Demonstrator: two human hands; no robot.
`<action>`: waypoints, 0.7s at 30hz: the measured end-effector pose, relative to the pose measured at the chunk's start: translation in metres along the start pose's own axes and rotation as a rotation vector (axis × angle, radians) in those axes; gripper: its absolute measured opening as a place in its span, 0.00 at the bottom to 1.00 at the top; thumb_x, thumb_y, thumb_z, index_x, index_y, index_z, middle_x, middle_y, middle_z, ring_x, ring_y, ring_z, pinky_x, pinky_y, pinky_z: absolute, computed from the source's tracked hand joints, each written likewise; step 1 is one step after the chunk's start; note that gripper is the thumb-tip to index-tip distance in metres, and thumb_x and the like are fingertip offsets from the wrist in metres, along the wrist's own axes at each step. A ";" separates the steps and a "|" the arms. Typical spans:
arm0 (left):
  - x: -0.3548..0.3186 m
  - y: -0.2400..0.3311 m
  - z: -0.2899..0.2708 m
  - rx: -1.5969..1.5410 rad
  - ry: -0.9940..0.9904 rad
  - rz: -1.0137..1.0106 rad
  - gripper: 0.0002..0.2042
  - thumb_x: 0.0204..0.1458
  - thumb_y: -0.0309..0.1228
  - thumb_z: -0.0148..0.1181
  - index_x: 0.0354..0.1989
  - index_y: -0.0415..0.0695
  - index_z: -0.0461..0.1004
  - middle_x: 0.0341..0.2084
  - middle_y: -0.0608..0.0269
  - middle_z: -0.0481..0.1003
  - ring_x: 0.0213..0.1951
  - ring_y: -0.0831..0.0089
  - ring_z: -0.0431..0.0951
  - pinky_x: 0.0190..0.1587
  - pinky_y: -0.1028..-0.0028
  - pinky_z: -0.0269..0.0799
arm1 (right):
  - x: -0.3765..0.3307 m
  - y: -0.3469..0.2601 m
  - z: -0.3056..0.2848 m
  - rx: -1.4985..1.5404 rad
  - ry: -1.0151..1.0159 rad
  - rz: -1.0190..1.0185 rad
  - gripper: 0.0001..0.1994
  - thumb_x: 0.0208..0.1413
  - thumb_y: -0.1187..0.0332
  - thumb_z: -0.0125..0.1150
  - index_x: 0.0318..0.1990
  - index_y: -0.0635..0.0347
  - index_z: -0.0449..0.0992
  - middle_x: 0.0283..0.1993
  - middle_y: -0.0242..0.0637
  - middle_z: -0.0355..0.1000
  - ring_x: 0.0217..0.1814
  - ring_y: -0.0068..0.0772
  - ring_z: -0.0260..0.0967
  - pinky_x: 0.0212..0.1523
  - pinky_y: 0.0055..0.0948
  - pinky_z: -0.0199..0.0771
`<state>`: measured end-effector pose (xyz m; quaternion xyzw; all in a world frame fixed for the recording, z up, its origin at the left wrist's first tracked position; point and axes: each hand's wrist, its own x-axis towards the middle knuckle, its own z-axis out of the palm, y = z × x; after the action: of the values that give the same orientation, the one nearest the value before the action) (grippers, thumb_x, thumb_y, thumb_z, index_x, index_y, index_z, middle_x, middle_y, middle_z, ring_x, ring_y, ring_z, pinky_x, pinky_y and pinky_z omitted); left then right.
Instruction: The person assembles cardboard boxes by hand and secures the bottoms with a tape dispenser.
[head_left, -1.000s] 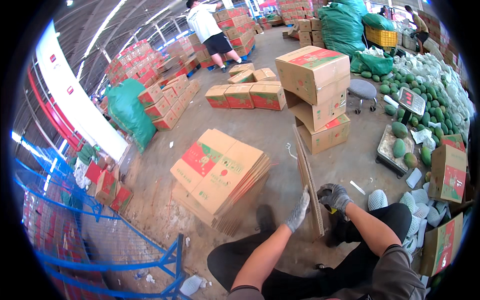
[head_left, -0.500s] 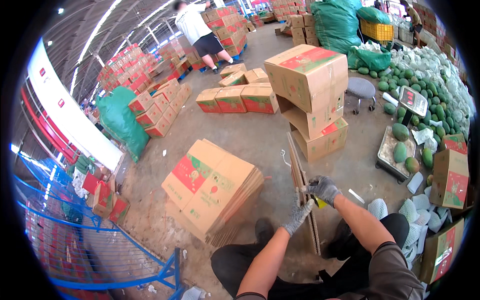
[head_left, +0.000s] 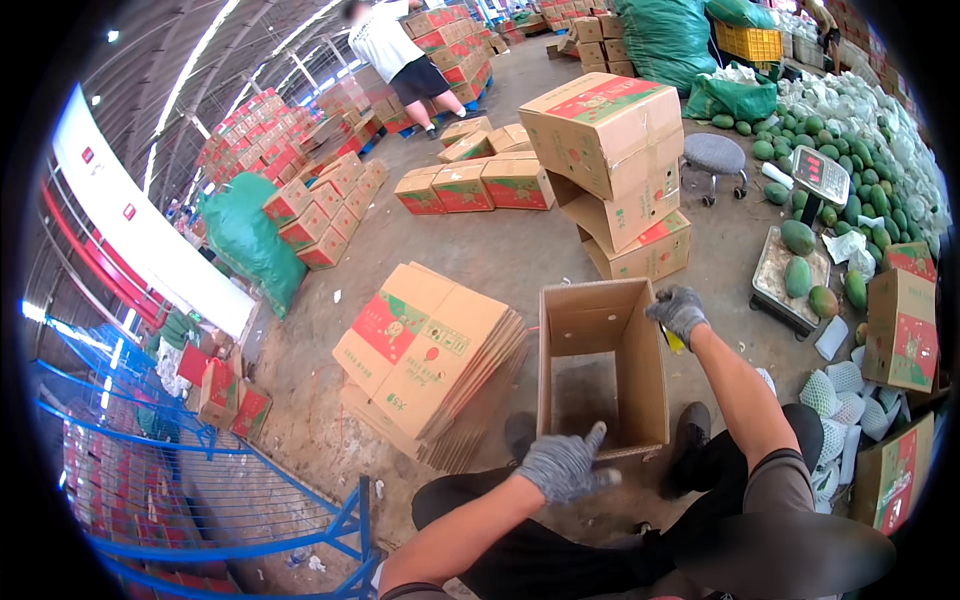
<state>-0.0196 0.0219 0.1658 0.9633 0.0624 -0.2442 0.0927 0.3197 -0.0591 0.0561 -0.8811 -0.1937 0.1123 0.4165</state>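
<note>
You have one open-topped carton upright on the floor, its rim toward you, between your shoes near the floor's lower edge. Your left hand, gloved, is spread, thumb raised and fingers loosely extended, over the carton's near left corner; it has hold of nothing, and contact with the rim cannot be told. Your right hand, also gloved, is partly curled at the far right corner, fingertips at the rim; how firmly it grips there is unclear. A yellow object shows just below it, mostly hidden.

To the left, near the carton, lies a stack of flattened cartons; a narrow strip of floor separates the two. A wider stretch runs from that stack to the row of boxes beyond. Past the carton's far edge, the column of boxes limits your reach; to the right stands the weighing scale. A blue railing bounds the floor's lower left corner.

The carton's bottom is hard to make out. Your left shoe is partly covered, and a dark blur hides part of your lower right side.
</note>
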 end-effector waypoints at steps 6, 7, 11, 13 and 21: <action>0.038 0.006 0.063 -0.138 -0.053 0.258 0.20 0.57 0.46 0.56 0.36 0.38 0.81 0.34 0.43 0.80 0.40 0.45 0.81 0.45 0.54 0.75 | 0.009 -0.020 0.041 0.086 -0.070 -0.128 0.24 0.38 0.58 0.79 0.41 0.62 0.81 0.39 0.42 0.82 0.42 0.35 0.80 0.46 0.34 0.78; 0.041 0.001 0.047 -0.114 -0.100 0.288 0.21 0.56 0.46 0.58 0.34 0.36 0.82 0.33 0.42 0.80 0.41 0.45 0.80 0.47 0.56 0.75 | 0.004 -0.020 0.048 0.125 -0.084 -0.106 0.24 0.38 0.58 0.79 0.42 0.62 0.81 0.39 0.41 0.82 0.42 0.35 0.80 0.47 0.33 0.78; 0.071 -0.053 0.053 -0.241 -0.270 0.232 0.27 0.53 0.53 0.61 0.39 0.36 0.82 0.38 0.42 0.81 0.43 0.46 0.81 0.48 0.56 0.75 | -0.020 -0.079 0.064 0.180 -0.095 -0.150 0.30 0.38 0.61 0.80 0.51 0.63 0.78 0.40 0.38 0.82 0.43 0.34 0.80 0.52 0.32 0.77; 0.093 -0.076 0.062 -0.252 -0.385 0.220 0.28 0.52 0.54 0.62 0.40 0.36 0.82 0.40 0.42 0.81 0.43 0.47 0.81 0.48 0.57 0.75 | -0.032 -0.121 0.071 0.212 0.021 -0.347 0.33 0.38 0.62 0.79 0.55 0.64 0.75 0.41 0.40 0.81 0.44 0.35 0.79 0.52 0.33 0.77; 0.147 -0.043 0.089 -0.169 -0.210 0.007 0.34 0.46 0.46 0.73 0.57 0.35 0.71 0.50 0.42 0.78 0.53 0.46 0.78 0.54 0.58 0.76 | -0.011 -0.184 0.135 0.249 0.085 -0.199 0.44 0.38 0.63 0.76 0.65 0.66 0.62 0.52 0.52 0.75 0.53 0.48 0.75 0.55 0.38 0.75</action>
<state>0.0605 0.0562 0.0114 0.9215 0.0693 -0.3370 0.1802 0.2155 0.1355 0.1143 -0.8033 -0.2468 0.0563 0.5391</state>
